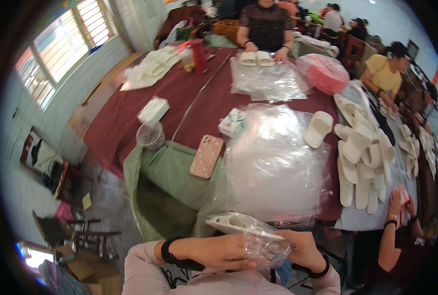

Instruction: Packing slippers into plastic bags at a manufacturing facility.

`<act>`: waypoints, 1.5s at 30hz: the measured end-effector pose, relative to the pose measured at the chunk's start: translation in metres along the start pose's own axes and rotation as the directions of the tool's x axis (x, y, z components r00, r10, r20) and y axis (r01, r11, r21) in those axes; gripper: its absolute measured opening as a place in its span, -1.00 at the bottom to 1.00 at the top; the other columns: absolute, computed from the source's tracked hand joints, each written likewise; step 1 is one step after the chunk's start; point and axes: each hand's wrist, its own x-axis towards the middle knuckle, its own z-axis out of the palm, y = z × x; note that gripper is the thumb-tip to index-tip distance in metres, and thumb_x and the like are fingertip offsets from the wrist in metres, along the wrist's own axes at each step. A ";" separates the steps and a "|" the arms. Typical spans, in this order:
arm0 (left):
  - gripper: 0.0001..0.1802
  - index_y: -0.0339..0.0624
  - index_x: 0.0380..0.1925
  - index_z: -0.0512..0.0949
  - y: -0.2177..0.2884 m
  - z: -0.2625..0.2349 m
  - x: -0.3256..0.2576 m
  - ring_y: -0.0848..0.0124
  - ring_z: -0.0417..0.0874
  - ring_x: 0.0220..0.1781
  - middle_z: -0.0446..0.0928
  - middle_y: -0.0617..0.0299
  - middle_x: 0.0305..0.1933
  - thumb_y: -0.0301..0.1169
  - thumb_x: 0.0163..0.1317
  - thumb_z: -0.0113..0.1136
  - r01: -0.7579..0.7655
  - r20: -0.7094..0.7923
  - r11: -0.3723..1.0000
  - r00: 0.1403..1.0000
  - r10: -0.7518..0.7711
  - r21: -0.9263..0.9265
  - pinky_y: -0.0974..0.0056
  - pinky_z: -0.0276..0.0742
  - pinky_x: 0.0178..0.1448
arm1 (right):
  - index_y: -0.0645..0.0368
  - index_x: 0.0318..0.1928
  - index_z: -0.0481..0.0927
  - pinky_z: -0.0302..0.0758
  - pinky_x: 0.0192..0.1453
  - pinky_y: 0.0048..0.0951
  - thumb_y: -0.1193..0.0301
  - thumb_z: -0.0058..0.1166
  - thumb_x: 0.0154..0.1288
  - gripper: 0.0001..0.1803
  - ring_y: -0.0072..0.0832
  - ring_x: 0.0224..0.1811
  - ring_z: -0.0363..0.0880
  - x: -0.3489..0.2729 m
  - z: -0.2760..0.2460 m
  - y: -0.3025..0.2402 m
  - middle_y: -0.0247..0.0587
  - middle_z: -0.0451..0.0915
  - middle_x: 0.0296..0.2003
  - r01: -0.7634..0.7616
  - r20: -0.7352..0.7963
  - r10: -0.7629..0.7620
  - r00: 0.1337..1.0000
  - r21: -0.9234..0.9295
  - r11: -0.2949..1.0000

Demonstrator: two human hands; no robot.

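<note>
A white slipper point(228, 223) sits partly inside a clear plastic bag point(263, 241) close to my chest. My left hand point(219, 253) grips the bag from the left and below. My right hand point(302, 248) pinches the bag's right side, by the slipper's end. Just beyond my hands lies a big pile of clear plastic bags point(273, 162) on the dark red table point(130, 123). A single white slipper point(318, 129) rests past the pile, and several more white slippers point(364, 162) are heaped to the right.
A pink phone point(207, 156) lies on a green cloth point(169, 189) at the table's near left, next to a clear jar point(150, 135) and white boxes. Across the table a person holds a slipper pair point(256, 58); another person's hands point(400, 204) work at right.
</note>
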 end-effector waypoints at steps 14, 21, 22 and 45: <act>-0.03 0.00 0.35 0.04 -0.085 -0.048 -0.209 0.11 0.30 0.28 0.33 -0.09 0.20 -0.31 -0.06 0.36 0.914 -0.995 -0.397 -0.054 0.086 -0.084 0.10 0.24 0.25 | 0.27 -0.38 0.57 0.38 -0.25 -0.42 0.19 -0.03 0.30 -0.64 -0.41 -0.39 0.51 0.002 -0.012 0.023 -0.26 0.56 -0.42 -0.040 -0.559 -0.082 0.825 -0.201 0.979; -0.33 -0.14 0.20 0.30 -0.133 -0.029 -0.323 -0.05 0.54 0.03 0.53 -0.12 -0.02 -0.32 0.02 0.19 0.868 -0.804 -0.141 -0.494 -0.330 -0.476 0.00 0.44 0.07 | 0.22 -0.22 0.56 0.38 -0.02 -0.29 0.41 -0.36 0.41 -0.66 -0.30 -0.21 0.54 0.073 0.079 -0.024 -0.21 0.62 -0.28 0.219 -0.171 -0.179 0.969 0.255 0.942; -0.47 -0.20 0.07 0.41 -0.139 -0.024 -0.338 -0.07 0.55 -0.03 0.54 -0.14 -0.06 -0.33 0.04 0.14 0.872 -0.856 -0.077 -0.489 -0.168 -0.483 0.00 0.44 0.04 | 0.19 -0.15 0.57 0.41 -0.06 -0.27 0.44 -0.23 0.36 -0.74 -0.37 -0.20 0.53 0.089 0.087 -0.037 -0.31 0.63 -0.25 0.094 -0.037 -0.088 0.995 0.521 0.848; -0.63 -0.33 0.05 0.41 0.025 -0.105 -0.035 0.20 0.42 0.09 0.40 -0.01 0.08 -0.36 0.32 -0.08 0.447 -0.890 0.818 0.428 0.160 0.362 0.19 0.30 0.13 | 0.18 0.13 0.35 0.24 0.22 -0.06 0.29 0.06 0.20 -0.50 -0.04 0.18 0.32 0.083 0.048 0.103 0.07 0.32 0.17 -0.132 -0.505 -0.073 0.860 -0.360 0.924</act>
